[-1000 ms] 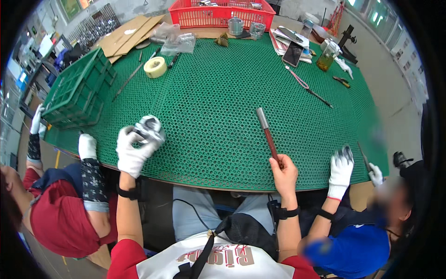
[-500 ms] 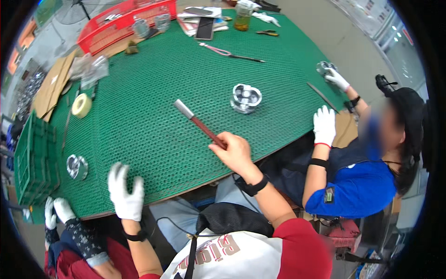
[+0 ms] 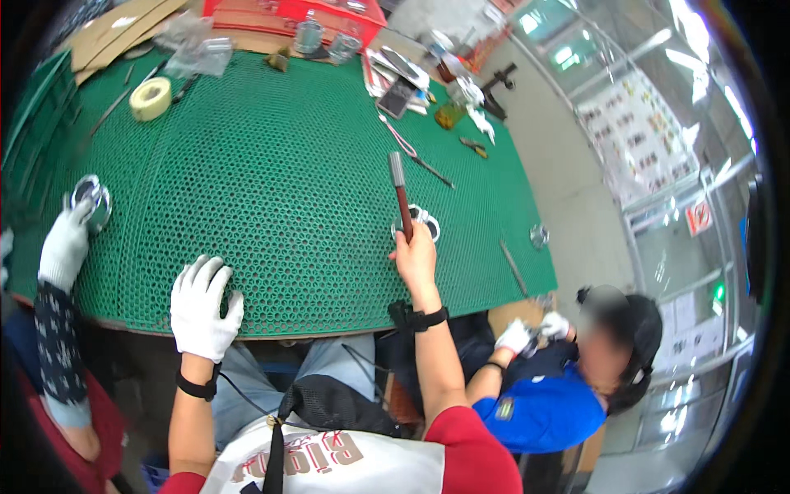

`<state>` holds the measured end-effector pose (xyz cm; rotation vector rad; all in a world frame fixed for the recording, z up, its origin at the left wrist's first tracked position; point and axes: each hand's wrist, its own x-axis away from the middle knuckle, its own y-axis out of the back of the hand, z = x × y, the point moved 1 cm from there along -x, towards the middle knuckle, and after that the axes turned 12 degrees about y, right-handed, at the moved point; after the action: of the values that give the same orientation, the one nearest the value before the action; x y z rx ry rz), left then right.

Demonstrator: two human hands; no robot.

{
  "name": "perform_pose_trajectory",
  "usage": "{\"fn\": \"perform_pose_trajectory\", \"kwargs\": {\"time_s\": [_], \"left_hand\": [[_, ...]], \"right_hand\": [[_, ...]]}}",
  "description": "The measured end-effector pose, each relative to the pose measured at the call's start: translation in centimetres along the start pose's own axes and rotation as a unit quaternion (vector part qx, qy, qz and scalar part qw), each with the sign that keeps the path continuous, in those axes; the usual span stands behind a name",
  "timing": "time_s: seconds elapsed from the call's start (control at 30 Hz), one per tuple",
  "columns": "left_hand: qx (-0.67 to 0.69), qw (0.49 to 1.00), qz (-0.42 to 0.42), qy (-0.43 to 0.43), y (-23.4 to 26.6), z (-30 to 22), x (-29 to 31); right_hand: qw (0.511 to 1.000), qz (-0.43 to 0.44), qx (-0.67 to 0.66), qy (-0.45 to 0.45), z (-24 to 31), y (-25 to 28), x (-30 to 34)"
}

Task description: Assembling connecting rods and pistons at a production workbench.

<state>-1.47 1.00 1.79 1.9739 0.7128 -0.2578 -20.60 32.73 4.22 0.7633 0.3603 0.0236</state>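
Observation:
My right hand (image 3: 415, 259), bare, is closed round the lower end of a reddish-brown rod with a silver cylindrical end (image 3: 401, 193). The rod points away from me, nearly upright in view. Behind it on the green mat sits a silver metal piston (image 3: 427, 224), partly hidden by the rod and hand. Whether they touch it I cannot tell. My left hand (image 3: 204, 309), in a white glove, rests palm down near the mat's front edge, fingers spread and holding nothing.
On the left, a co-worker's gloved hand (image 3: 66, 243) is at another piston (image 3: 92, 202). To the right, a co-worker's gloved hands (image 3: 527, 336) hold a silver part. Farther back are a tape roll (image 3: 151, 99), a phone (image 3: 397, 97), pliers (image 3: 474, 147) and a red crate (image 3: 288, 20).
The view has swung round. My right hand now holds the rod more upright, in front of the piston. The left co-worker's hand has reached a piston; the right co-worker's hands have come together.

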Motion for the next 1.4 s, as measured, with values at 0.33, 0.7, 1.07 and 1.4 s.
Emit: {"fn": "perform_pose_trajectory", "kwargs": {"time_s": [0.33,0.7,1.07,1.4], "left_hand": [[0.065,0.996,0.064,0.011,2.2,-0.2,-0.4],[0.149,0.987,0.016,0.058,2.1,0.6,-0.3],[0.140,0.989,0.016,0.041,1.6,1.3,-0.2],[0.133,0.990,0.019,0.045,0.8,0.8,-0.5]], "right_hand": [[0.933,0.230,-0.134,0.244,12.1,-4.5,7.1],[0.970,0.079,0.016,0.228,6.9,-0.2,12.9],[0.914,0.138,0.044,0.379,7.4,-1.5,11.0],[0.945,0.121,0.022,0.302,8.4,-1.8,12.0]]}}
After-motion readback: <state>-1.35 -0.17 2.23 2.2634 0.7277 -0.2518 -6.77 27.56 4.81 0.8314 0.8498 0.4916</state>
